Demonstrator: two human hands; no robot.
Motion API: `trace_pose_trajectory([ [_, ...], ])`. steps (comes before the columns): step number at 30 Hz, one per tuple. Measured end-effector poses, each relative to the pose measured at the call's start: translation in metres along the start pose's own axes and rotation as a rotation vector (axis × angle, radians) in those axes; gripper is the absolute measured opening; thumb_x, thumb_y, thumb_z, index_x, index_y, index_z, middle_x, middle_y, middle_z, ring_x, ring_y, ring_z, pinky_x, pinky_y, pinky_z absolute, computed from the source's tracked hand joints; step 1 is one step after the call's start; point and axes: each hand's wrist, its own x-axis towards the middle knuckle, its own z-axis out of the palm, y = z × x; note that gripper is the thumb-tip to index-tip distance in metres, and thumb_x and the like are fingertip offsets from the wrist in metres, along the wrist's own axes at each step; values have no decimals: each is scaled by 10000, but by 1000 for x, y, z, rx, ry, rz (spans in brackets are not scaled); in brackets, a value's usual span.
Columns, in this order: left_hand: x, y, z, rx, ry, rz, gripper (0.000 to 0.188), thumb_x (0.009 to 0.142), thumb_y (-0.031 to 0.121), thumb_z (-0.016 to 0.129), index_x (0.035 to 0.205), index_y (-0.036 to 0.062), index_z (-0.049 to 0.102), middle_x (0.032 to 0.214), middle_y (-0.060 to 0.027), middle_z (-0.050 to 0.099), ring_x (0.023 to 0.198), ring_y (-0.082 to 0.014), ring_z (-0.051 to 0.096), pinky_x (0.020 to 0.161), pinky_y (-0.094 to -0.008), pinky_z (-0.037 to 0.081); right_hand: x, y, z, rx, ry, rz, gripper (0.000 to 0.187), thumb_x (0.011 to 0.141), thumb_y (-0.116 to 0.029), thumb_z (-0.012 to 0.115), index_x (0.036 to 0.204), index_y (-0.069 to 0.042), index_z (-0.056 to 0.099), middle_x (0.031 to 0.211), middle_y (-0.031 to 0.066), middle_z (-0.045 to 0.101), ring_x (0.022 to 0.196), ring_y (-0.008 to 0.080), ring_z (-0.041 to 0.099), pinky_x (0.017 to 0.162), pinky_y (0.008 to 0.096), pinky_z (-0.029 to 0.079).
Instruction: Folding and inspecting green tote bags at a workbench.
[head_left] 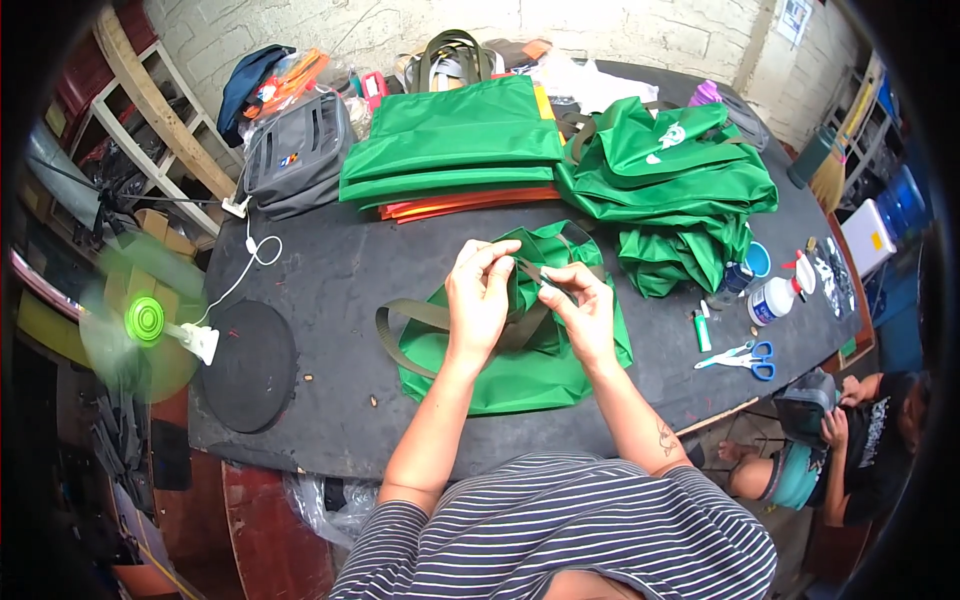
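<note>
A green fabric bag (470, 393) with olive webbing straps (412, 312) lies on the dark table in front of me. Above its opening, my left hand (478, 298) pinches part of the green edge between thumb and fingertips. Close by on the right, my right hand (583, 312) is closed around a small dark tool that looks like thread snips (531, 268). Its narrow tip points toward the left fingertips. My fingers cover most of the tool's body, and any thread there is too fine to make out.
Behind are stacked green panels (455, 130) over orange ones (470, 205), and piled green bags (665, 180). At right sit blue-handled scissors (762, 362), a green lighter (702, 332) and a spray bottle (772, 300). A spinning fan (146, 318) is left; another person (850, 440) sits right.
</note>
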Motion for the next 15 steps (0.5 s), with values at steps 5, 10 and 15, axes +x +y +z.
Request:
trace_pose_trajectory([
  [5,-1,-2,0,-10,9,14,176,877,-17,559,1008,-16,675,830,-40,540,708,-102,505,633,-234,416,0,3,3,-8,6,-20,195,781,-30,729,960,15,665,914,26,598,877,111,581,838,256,449],
  [10,-1,-1,-1,-11,5,5,176,880,-20,554,1008,-17,675,835,-37,540,706,-99,499,627,-233,411,0,2,5,82,5,54,170,790,-21,720,946,13,664,907,21,605,865,106,589,831,251,456],
  [15,-1,-1,-2,-25,-6,2,192,879,-31,544,1016,-10,677,833,-35,535,702,-98,494,619,-234,407,2,6,3,96,-17,47,144,801,-17,707,933,11,657,875,6,616,843,92,589,813,239,460],
])
